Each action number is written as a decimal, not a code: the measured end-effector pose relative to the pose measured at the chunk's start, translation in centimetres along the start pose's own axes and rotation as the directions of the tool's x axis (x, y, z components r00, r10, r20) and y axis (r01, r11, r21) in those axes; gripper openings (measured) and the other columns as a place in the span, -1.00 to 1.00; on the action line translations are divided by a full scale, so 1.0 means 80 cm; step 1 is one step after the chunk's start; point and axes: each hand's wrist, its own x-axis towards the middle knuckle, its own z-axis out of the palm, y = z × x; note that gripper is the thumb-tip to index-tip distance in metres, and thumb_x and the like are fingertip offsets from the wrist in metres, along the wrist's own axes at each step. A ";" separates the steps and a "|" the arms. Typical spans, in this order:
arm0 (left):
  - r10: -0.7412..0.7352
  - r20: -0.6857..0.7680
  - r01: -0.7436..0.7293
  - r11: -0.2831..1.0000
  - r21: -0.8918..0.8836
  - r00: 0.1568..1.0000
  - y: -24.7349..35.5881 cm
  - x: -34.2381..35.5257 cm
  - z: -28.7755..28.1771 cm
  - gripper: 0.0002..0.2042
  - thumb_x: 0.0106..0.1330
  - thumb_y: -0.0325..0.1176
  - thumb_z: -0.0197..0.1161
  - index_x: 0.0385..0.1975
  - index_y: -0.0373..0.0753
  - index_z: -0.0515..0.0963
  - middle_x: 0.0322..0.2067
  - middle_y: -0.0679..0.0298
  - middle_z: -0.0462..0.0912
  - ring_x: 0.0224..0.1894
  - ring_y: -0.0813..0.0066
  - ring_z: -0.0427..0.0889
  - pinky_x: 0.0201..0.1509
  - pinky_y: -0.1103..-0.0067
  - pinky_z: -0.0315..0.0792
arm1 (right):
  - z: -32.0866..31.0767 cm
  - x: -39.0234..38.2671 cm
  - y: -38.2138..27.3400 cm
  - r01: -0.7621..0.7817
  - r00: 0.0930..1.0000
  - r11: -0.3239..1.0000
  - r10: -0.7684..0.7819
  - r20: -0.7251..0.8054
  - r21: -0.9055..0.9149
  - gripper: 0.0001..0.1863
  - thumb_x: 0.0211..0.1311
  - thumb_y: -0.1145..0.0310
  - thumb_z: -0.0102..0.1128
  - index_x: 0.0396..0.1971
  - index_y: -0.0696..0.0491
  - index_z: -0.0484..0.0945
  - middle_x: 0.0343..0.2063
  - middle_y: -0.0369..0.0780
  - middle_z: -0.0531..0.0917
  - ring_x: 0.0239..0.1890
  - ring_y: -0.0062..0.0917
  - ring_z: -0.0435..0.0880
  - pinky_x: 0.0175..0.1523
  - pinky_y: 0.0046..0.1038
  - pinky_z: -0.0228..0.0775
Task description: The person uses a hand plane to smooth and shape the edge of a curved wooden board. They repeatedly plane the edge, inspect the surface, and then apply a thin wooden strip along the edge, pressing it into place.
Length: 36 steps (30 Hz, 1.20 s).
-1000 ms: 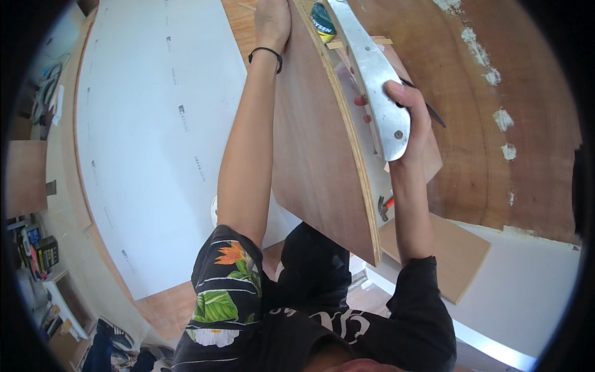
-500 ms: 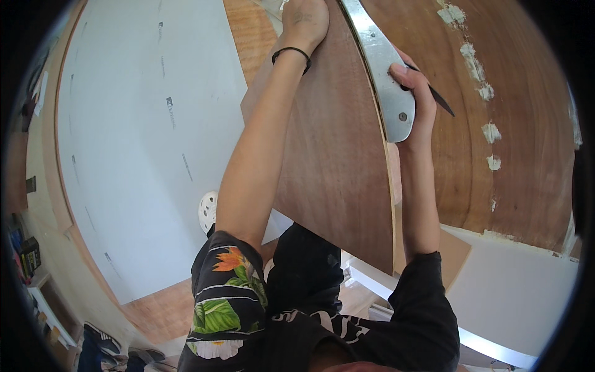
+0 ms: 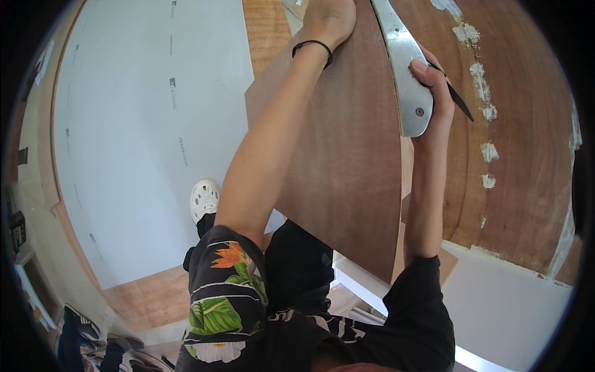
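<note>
Right hand [image 3: 434,87] is curled around the lower end of a long metal straightedge [image 3: 406,74], and a dark pencil [image 3: 457,98] pokes out from its fingers toward the right; the fingertips themselves are hidden behind the metal. Left hand [image 3: 328,18] lies flat, palm down, on a brown plywood panel [image 3: 347,180] near the top edge of the view, its fingers cut off by the frame, a black band on the wrist. The straightedge runs along the panel's right edge and leaves the picture at the top. Right of it spreads a bigger wooden board [image 3: 527,155] with white filler patches [image 3: 489,149]. Left of the panel a large white sheet [image 3: 136,142] gives wide room. Below, a white perforated shoe [image 3: 203,199] peeks out beside the floral shorts.
</note>
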 end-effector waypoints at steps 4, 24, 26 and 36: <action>-0.074 -0.003 0.074 0.997 0.024 0.997 -0.009 0.003 0.004 -0.42 0.58 -0.09 -0.32 0.02 -0.52 0.54 0.06 -0.40 0.54 0.19 -0.38 0.47 0.28 0.08 0.31 | -0.004 0.011 0.009 0.051 0.997 0.998 -0.053 0.052 0.039 -0.36 0.08 0.22 0.34 0.14 0.31 0.58 -0.11 -0.09 0.68 -0.09 -0.53 0.64 0.01 -0.57 0.43; 0.152 0.007 -0.152 0.988 0.005 0.988 -0.062 0.038 0.002 -0.46 0.58 -0.10 -0.29 -0.09 -0.48 0.55 -0.05 -0.32 0.61 0.05 -0.14 0.59 0.14 0.18 0.38 | 0.030 0.119 0.007 0.144 0.985 0.983 -0.132 0.109 -0.116 -0.58 0.10 0.22 0.27 -0.15 0.23 0.73 -0.33 -0.25 0.66 -0.21 -0.55 0.59 -0.09 -0.50 0.40; 0.159 -0.045 -0.165 0.959 -0.231 0.986 -0.064 0.043 0.009 -0.46 0.58 -0.09 -0.28 -0.08 -0.50 0.53 -0.06 -0.28 0.62 0.03 -0.07 0.58 0.15 0.24 0.37 | 0.036 0.098 0.003 0.318 0.948 0.941 -0.319 0.015 -0.116 -0.60 0.08 0.18 0.30 -0.29 0.26 0.68 -0.30 -0.22 0.68 -0.22 -0.46 0.62 -0.10 -0.45 0.43; 0.268 -0.087 -0.270 0.963 -0.008 0.959 -0.058 0.037 0.011 -0.49 0.58 -0.13 -0.28 -0.16 -0.49 0.51 -0.07 -0.30 0.60 0.10 -0.17 0.55 0.26 0.19 0.32 | 0.023 0.092 0.028 0.299 0.954 0.954 -0.298 0.028 -0.035 -0.62 0.08 0.14 0.31 -0.38 0.22 0.65 -0.30 -0.19 0.68 -0.22 -0.48 0.63 -0.16 -0.42 0.44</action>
